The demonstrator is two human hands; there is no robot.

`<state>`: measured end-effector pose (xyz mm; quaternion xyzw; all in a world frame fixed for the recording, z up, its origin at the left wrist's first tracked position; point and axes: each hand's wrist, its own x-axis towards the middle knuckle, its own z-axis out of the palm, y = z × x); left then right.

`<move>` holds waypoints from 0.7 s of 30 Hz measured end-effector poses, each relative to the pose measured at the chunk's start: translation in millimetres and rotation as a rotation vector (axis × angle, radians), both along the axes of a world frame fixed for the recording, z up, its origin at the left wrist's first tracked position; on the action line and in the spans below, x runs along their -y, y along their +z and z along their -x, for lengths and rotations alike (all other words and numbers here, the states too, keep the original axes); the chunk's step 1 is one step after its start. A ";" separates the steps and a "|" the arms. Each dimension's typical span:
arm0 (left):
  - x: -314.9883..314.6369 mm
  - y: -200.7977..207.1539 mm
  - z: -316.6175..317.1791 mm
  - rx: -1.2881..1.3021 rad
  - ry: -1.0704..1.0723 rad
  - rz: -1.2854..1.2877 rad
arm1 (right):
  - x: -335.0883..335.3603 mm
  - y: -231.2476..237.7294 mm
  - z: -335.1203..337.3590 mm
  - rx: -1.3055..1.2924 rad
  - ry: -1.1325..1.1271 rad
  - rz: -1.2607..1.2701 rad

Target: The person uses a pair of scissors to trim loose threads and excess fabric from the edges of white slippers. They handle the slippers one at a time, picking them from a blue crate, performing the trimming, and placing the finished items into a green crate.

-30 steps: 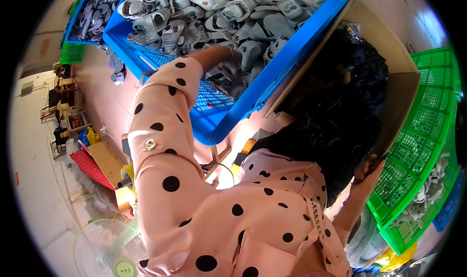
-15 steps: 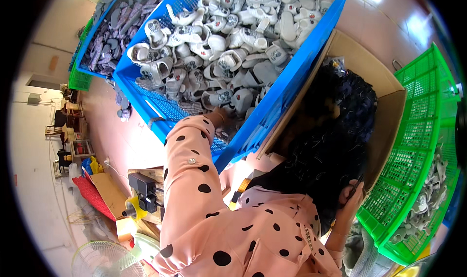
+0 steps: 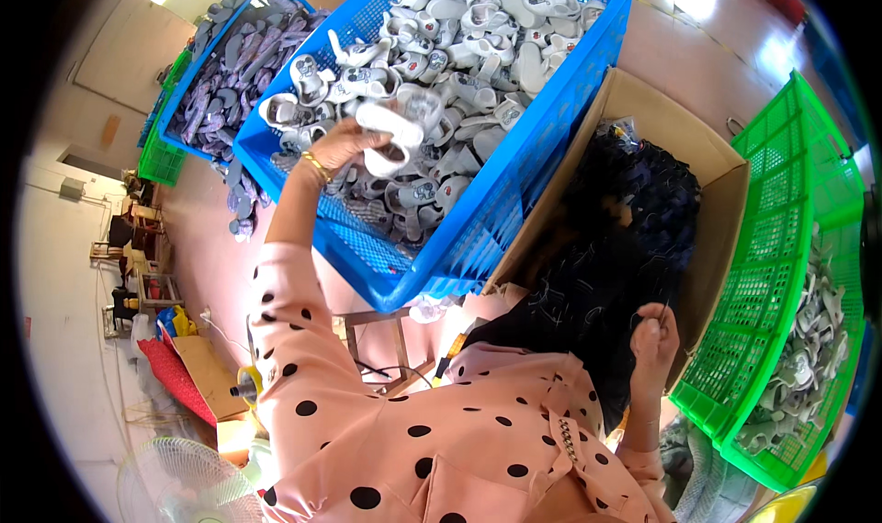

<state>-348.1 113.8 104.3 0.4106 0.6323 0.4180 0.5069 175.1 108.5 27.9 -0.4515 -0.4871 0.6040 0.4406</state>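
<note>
My left hand (image 3: 344, 148), with a gold bracelet at its wrist, is closed on a small white shoe (image 3: 386, 135) raised above the heap. Another white shoe is blurred right behind it; whether I hold that one too cannot be told. Below lies a heap of small white and grey printed shoes (image 3: 487, 89) in a big blue plastic crate (image 3: 390, 289). My right hand (image 3: 654, 341) is down by a cardboard box (image 3: 721, 185), its fingers curled together. A thin dark bit shows at the fingertips, too small to name.
Black stringy material (image 3: 588, 293) fills much of the cardboard box. At the right stands a green crate (image 3: 763, 312) with grey pieces (image 3: 799, 362). Far left, a second blue crate (image 3: 175, 123) holds purple and grey shoes (image 3: 241, 63). A fan (image 3: 188, 482) stands lower left.
My left hand has come up out of the crate's near corner with the white shoe. My right hand has lifted slightly near the box and turned.
</note>
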 end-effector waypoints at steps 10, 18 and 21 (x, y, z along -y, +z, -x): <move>42.0 30.5 -233.9 0.097 -0.144 -0.224 | 2.9 96.9 77.8 0.649 0.431 -1.192; 43.7 -11.3 -295.6 -0.436 -0.250 -0.360 | 31.3 44.5 5.4 0.481 0.473 -0.356; 38.7 32.1 -302.8 0.015 -0.369 -0.624 | 34.3 20.1 -31.7 0.165 0.337 0.213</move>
